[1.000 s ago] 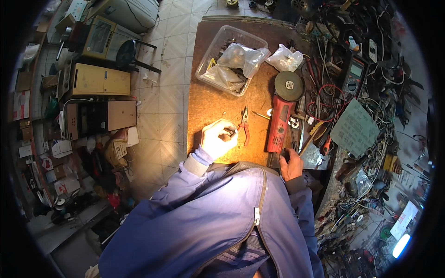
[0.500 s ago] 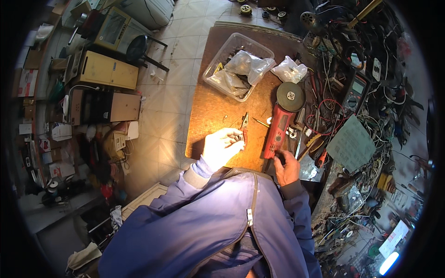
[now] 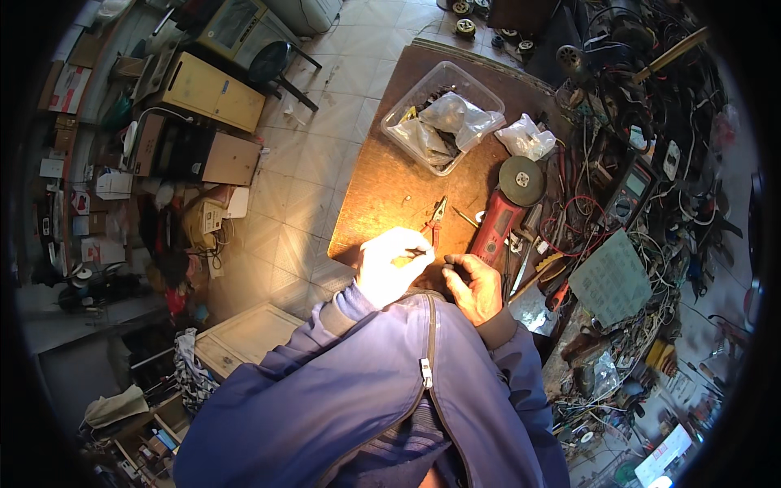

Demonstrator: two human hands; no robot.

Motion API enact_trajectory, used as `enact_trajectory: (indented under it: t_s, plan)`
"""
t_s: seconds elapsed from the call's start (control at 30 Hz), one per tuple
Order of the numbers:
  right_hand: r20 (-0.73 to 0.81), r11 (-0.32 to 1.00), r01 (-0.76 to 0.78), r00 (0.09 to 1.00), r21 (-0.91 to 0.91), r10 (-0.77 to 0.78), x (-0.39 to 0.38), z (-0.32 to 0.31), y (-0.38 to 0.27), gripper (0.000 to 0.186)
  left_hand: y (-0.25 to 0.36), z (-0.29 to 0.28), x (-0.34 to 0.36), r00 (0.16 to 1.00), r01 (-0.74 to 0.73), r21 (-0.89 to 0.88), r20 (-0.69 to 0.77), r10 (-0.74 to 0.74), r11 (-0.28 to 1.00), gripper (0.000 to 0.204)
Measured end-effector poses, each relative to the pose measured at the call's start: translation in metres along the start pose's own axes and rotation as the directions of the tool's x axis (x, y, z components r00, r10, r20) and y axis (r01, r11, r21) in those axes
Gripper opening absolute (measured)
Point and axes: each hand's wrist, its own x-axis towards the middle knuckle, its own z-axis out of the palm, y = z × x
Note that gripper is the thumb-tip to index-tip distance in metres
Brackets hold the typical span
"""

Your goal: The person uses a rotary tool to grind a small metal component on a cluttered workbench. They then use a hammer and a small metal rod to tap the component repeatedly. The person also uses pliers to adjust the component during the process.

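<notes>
The red-handled pliers [image 3: 438,217] are noted just right of frame centre, on the bench [image 3: 382,191], beyond the left hand [image 3: 390,262]. The fingers of both hands are curled in a pinch; what is grasped cannot be told. The right hand [image 3: 476,286] has been shifted from the grinder [image 3: 495,228] toward the left; two-handed handling is judged possible.

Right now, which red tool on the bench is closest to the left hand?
The red-handled pliers, lying just beyond the left hand. The red angle grinder, with its round disc, is farther right; the red-orange handle is farther still.
</notes>
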Motion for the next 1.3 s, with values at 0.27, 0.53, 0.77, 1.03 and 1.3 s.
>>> enact_trajectory:
  t_s: [0.27,0.53,0.77,1.03,1.3]
  plan:
    - [0.044,0.998,-0.011,0.999,-0.070,0.014,0.003,-0.002,0.008,0.026,-0.010,-0.003,-0.009,0.999,0.046,0.023,-0.027,-0.046,0.999,0.014]
    - [0.060,0.984,-0.042,0.997,-0.173,0.053,0.000,-0.010,0.025,0.027,-0.037,0.002,-0.039,0.929,0.358,0.024,0.089,-0.359,0.933,0.016]
    - [0.152,0.988,-0.036,0.987,-0.149,0.059,0.008,-0.018,0.014,0.028,-0.051,0.010,-0.040,0.909,0.416,-0.213,0.098,-0.404,0.884,0.022]
    - [-0.034,0.987,0.017,0.999,-0.158,-0.022,-0.009,-0.031,0.042,0.029,-0.025,0.028,-0.015,0.933,0.306,-0.019,0.203,-0.296,0.952,0.016]
    - [-0.222,0.989,-0.123,0.970,-0.077,0.103,-0.047,-0.035,0.077,0.028,-0.009,0.041,0.003,0.898,0.187,0.193,0.364,-0.247,0.963,0.017]
